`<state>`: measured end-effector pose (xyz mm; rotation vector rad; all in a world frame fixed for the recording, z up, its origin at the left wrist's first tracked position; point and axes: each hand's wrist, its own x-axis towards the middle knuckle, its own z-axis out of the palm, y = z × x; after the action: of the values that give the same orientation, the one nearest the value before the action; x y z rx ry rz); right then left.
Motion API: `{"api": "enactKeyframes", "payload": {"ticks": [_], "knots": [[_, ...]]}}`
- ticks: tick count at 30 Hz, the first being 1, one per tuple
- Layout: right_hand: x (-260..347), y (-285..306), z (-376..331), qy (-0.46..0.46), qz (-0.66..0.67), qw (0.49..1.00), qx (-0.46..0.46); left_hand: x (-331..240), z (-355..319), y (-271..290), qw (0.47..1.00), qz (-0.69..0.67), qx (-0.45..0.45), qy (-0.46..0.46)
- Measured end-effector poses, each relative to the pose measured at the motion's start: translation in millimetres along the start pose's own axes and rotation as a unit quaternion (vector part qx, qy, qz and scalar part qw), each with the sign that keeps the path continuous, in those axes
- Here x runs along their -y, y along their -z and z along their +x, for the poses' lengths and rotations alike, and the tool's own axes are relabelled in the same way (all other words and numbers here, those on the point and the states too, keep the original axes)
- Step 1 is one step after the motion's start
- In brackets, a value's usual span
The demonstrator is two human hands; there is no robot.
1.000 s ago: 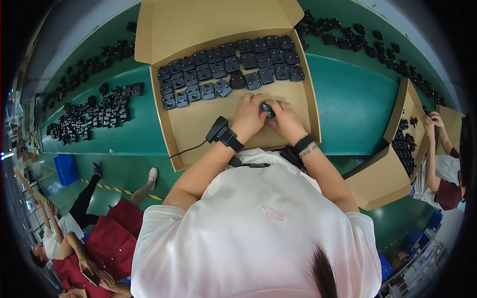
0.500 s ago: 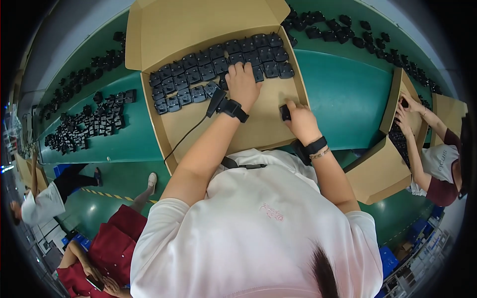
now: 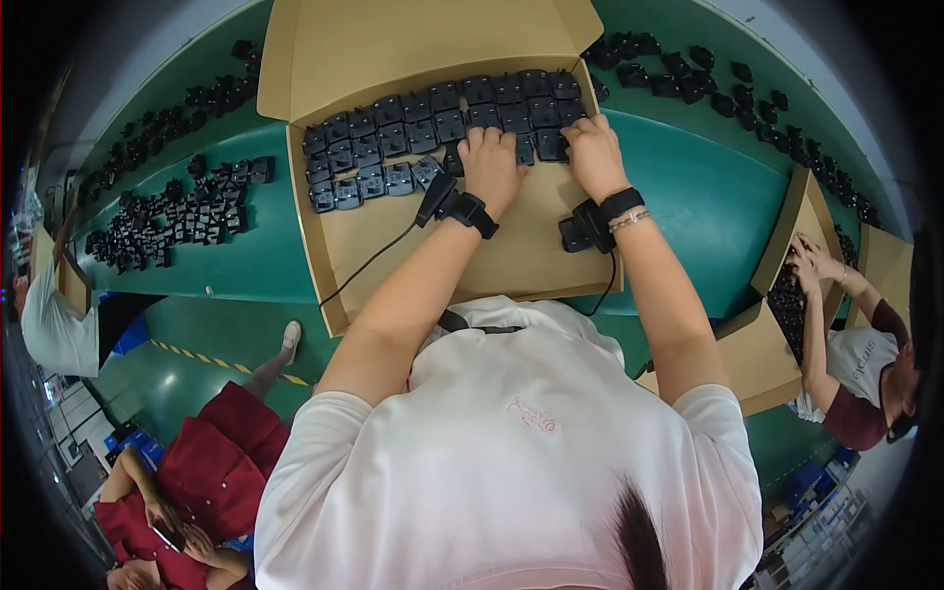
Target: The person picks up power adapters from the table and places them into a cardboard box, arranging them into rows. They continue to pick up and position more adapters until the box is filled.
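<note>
Rows of black plug adapters (image 3: 391,140) lie with their prongs up in an open cardboard box (image 3: 433,264). Bent over the front row is my left hand (image 3: 492,175), its fingers curled down on the adapters and hiding what lies under the palm. An adapter (image 3: 453,158) shows just left of those fingers. At the right end of the rows, close to the box wall, my right hand (image 3: 596,162) has its fingers closed on an adapter, mostly hidden beneath them.
Loose adapters (image 3: 187,221) are heaped on the green table (image 3: 688,197) to the left, and more lie along the far side. Black devices with cables (image 3: 585,228) are strapped at both wrists. At right, a co-worker's hands (image 3: 811,264) work in another box.
My right hand has moved up and away from me, from the box's bare near part to the right end of the adapter rows. The left hand stays over the front row.
</note>
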<state>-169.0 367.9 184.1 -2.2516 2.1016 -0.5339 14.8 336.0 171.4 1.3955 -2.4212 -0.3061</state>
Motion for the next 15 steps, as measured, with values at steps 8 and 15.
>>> {"api": "enactKeyframes", "payload": {"ticks": [8, 15], "knots": [[-3, -8, 11, 0.003, 0.027, 1.000, 0.002, 0, -4, -5, 0.997, -0.045, -0.052, -0.018], [-9, -9, 11, 0.029, 0.078, 0.994, -0.066, 1, -6, -6, 0.998, -0.045, -0.042, 0.007]]}}
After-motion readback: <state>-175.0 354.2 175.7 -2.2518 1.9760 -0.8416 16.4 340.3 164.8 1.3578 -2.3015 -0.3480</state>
